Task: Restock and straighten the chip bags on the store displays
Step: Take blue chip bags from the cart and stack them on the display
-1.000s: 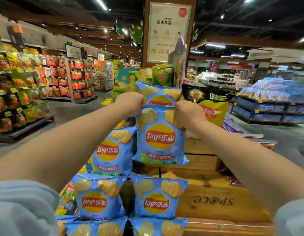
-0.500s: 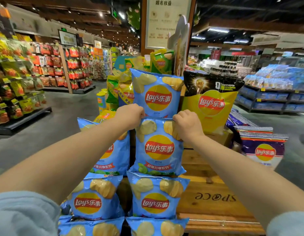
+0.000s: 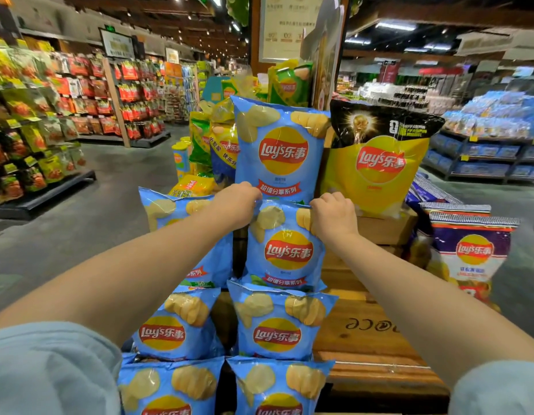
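held chip bag [image 3: 285,247]: light blue, red and yellow circle (yellow chips drawn on it)
big bag [image 3: 376,163]: yellow, black top
sleeves [image 3: 47,372]: pale blue

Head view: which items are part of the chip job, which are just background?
In the job:
left hand
right hand
held blue bag
top blue bag
yellow bag

Background:
snack shelves
sign
wooden crate

Dim hall under a dark ceiling, lit by strip lights [image 3: 394,25] at upper right and small spotlights [image 3: 182,16] at upper left. Centre frame is bright and sharp, with glare on the glossy blue chip bags [image 3: 279,151]. Edges bend and smear; the far shelves [image 3: 35,115] at left look soft
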A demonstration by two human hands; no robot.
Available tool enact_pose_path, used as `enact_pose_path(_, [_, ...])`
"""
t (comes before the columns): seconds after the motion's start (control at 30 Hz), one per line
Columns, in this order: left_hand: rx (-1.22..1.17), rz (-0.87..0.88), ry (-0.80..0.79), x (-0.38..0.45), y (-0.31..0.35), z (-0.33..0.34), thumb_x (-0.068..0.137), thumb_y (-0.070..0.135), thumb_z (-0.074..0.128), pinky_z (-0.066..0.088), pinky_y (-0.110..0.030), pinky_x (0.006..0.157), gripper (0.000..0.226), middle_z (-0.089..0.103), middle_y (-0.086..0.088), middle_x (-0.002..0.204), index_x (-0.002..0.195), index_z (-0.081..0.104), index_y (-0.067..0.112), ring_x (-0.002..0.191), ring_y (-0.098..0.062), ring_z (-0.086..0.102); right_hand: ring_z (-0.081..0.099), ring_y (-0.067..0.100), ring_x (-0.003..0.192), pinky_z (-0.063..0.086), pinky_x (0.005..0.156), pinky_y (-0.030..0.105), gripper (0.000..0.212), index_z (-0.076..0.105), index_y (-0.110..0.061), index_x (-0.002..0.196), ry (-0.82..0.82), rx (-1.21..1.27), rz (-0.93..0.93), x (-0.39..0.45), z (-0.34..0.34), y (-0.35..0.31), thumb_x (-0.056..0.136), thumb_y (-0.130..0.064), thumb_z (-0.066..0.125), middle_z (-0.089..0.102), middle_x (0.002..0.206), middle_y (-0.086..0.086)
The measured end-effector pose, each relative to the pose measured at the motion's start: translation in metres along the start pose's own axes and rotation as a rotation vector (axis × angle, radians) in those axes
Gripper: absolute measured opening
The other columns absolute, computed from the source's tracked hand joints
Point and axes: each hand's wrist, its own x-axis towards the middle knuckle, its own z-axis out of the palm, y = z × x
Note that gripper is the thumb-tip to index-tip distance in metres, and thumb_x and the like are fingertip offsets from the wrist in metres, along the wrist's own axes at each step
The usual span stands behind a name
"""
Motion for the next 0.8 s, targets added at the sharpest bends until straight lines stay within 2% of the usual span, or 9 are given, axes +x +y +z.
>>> enact_pose_path(0.1, [-0.115,0.014,0.036,-0.011,0.001,0.007,0.097,0.019,0.048,0.044,-0.04,0.093,0.042,0.04,-0.008,0.139,0.139,0.043,0.018,0.122,-0.029,0.045,0.061,0.034,0.059,0.044,0.047,0.031,0.046,0.07,-0.002,0.082,0.014,0.041,-0.03,-0.008,-0.003,0.0,0.04,0.007,0.086,0.063,0.068,0.012])
enact_pose_path(0.17, [-0.146,0.018,0.075,-0.021,0.002,0.014,0.097,0.021,0.048,0.045,-0.04,0.09,0.044,0.036,-0.007,0.142,0.14,0.041,0.017,0.123,-0.029,0.044,0.063,0.036,0.07,0.047,0.056,0.035,0.049,0.069,0.0,0.095,0.023,0.06,-0.045,-0.012,-0.007,-0.001,0.048,0.006,0.082,0.066,0.082,0.015])
enact_pose_path(0.23, [-0.137,0.023,0.094,-0.03,0.003,0.019,0.095,0.022,0.05,0.048,-0.041,0.085,0.044,0.034,-0.008,0.142,0.139,0.042,0.017,0.121,-0.03,0.043,0.062,0.037,0.087,0.046,0.068,0.04,0.041,0.067,0.0,0.106,-0.005,0.114,-0.031,-0.017,-0.015,-0.007,0.065,0.002,0.074,0.066,0.096,0.016])
enact_pose_path(0.3, [-0.125,0.032,0.09,-0.04,0.005,0.025,0.094,0.022,0.051,0.049,-0.043,0.084,0.043,0.034,-0.01,0.142,0.136,0.046,0.015,0.121,-0.031,0.042,0.063,0.036,0.088,0.047,0.071,0.038,0.035,0.068,-0.001,0.102,0.029,0.124,-0.081,-0.023,-0.021,-0.015,0.067,0.001,0.066,0.066,0.095,0.013])
enact_pose_path(0.43, [-0.081,0.072,0.087,-0.06,0.018,0.031,0.093,0.022,0.051,0.048,-0.045,0.085,0.041,0.036,-0.012,0.142,0.133,0.049,0.012,0.12,-0.032,0.04,0.065,0.033,0.085,0.046,0.073,0.033,0.038,0.07,-0.003,0.095,0.066,0.1,-0.227,-0.039,-0.032,-0.031,0.06,-0.005,0.056,0.067,0.091,0.01])
enact_pose_path(0.57, [-0.1,0.101,0.122,-0.086,0.032,0.035,0.093,0.024,0.052,0.043,-0.048,0.091,0.04,0.039,-0.01,0.139,0.132,0.051,0.015,0.122,-0.033,0.04,0.063,0.031,0.09,0.052,0.074,0.039,0.035,0.071,-0.007,0.093,0.098,0.126,-0.229,-0.061,-0.043,-0.047,0.066,-0.012,0.048,0.067,0.093,0.009])
enact_pose_path(0.63, [-0.132,0.114,0.13,-0.104,0.039,0.043,0.092,0.022,0.051,0.043,-0.048,0.09,0.039,0.041,-0.01,0.138,0.13,0.053,0.013,0.121,-0.032,0.041,0.055,0.029,0.095,0.048,0.073,0.035,0.038,0.07,-0.008,0.091,0.111,0.177,-0.245,-0.08,-0.045,-0.055,0.07,-0.016,0.04,0.066,0.094,0.01])
enact_pose_path(0.7, [-0.146,0.113,0.092,-0.124,0.045,0.056,0.092,0.022,0.051,0.043,-0.046,0.09,0.039,0.04,-0.009,0.139,0.129,0.053,0.013,0.122,-0.031,0.041,0.057,0.029,0.093,0.043,0.072,0.034,0.04,0.069,-0.009,0.089,0.097,0.207,-0.268,-0.103,-0.042,-0.065,0.071,-0.02,0.036,0.066,0.094,0.009])
enact_pose_path(0.8, [-0.182,0.107,0.007,-0.153,0.05,0.081,0.092,0.022,0.05,0.043,-0.043,0.09,0.037,0.042,-0.008,0.137,0.127,0.054,0.012,0.119,-0.031,0.043,0.058,0.03,0.089,0.046,0.067,0.034,0.037,0.069,-0.008,0.085,0.028,0.236,-0.271,-0.138,-0.033,-0.079,0.07,-0.019,0.037,0.066,0.092,0.011])
